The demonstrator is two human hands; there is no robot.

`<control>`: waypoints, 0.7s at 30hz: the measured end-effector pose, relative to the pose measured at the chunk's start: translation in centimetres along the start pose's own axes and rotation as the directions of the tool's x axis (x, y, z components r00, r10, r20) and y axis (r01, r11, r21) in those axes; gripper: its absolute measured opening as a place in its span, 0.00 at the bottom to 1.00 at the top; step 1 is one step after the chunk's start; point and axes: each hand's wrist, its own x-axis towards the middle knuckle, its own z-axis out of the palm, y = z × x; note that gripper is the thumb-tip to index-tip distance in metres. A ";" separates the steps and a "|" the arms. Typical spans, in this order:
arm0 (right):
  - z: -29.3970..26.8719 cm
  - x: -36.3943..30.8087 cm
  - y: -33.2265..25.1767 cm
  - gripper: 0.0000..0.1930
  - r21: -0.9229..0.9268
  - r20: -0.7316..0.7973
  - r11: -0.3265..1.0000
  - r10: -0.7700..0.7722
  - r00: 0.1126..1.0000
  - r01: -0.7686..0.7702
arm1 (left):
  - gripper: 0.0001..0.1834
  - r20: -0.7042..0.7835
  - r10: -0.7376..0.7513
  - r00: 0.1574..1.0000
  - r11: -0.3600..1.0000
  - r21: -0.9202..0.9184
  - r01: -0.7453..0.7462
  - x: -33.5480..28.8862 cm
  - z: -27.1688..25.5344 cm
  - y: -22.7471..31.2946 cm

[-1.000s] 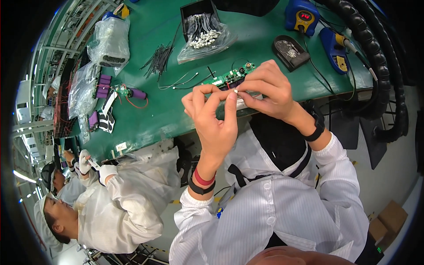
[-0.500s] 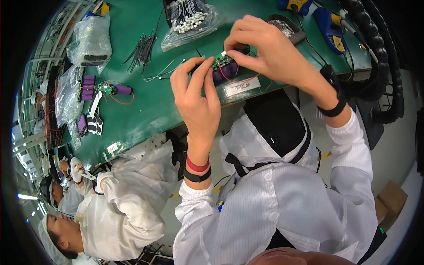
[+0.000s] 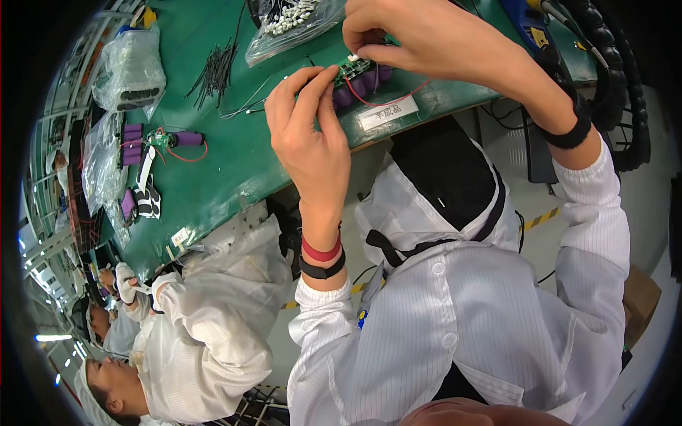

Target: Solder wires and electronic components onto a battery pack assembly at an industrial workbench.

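Note:
A battery pack of purple cells with a green circuit board on top lies at the table's front edge, a red wire curving off it. The fingertips of my left hand are closed on the pack's left end. Above the board, my right hand is closed, thumb and fingers meeting at a small white connector. How firmly they grip it, and whether it sits fully on the board, is hidden by the fingers.
A white label strip lies before the pack. Behind are a bag of white-tipped leads and a bundle of thin black strips. Another purple pack and plastic bags lie left. A co-worker sits at left; a black hose hangs right.
The whole view has shifted, so the table and pack sit higher in it. My right fingers remain at the white connector and my left fingers at the pack's left end.

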 end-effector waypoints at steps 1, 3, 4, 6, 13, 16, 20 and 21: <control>0.1 0.0 0.0 0.05 -0.002 -0.002 1.000 0.002 1.000 -0.002 | 0.10 0.001 0.002 1.000 1.000 -0.002 -0.002 0.0 0.0 0.0; 0.3 0.1 -0.2 0.05 -0.058 -0.010 0.998 0.024 1.000 -0.025 | 0.10 0.008 -0.005 1.000 1.000 0.004 0.005 0.0 -0.1 0.0; 0.3 0.1 -0.5 0.05 -0.060 -0.011 0.998 0.025 1.000 -0.026 | 0.10 0.008 -0.003 1.000 1.000 0.002 0.003 0.1 -0.2 0.0; 0.3 0.2 -1.2 0.05 -0.087 0.003 0.995 0.052 0.999 -0.052 | 0.11 0.010 -0.013 1.000 1.000 -0.005 0.013 0.0 -0.2 -0.1; 0.0 0.8 -1.2 0.05 -0.116 0.084 0.988 0.107 0.991 -0.097 | 0.11 0.019 -0.043 0.999 0.999 -0.024 0.043 0.1 -0.2 0.2; 0.1 0.7 -1.2 0.05 -0.126 0.042 0.990 0.072 0.996 -0.067 | 0.11 0.022 -0.036 0.999 0.999 -0.019 0.037 0.2 -0.3 0.1; 0.1 0.8 -1.4 0.05 -0.160 0.058 0.985 0.075 0.996 -0.065 | 0.12 0.027 -0.038 0.999 0.999 -0.031 0.039 0.2 -0.3 0.0; 0.1 0.8 -1.5 0.05 -0.175 0.053 0.982 0.085 0.995 -0.074 | 0.12 0.026 -0.027 0.999 0.999 -0.025 0.027 0.2 -0.3 0.0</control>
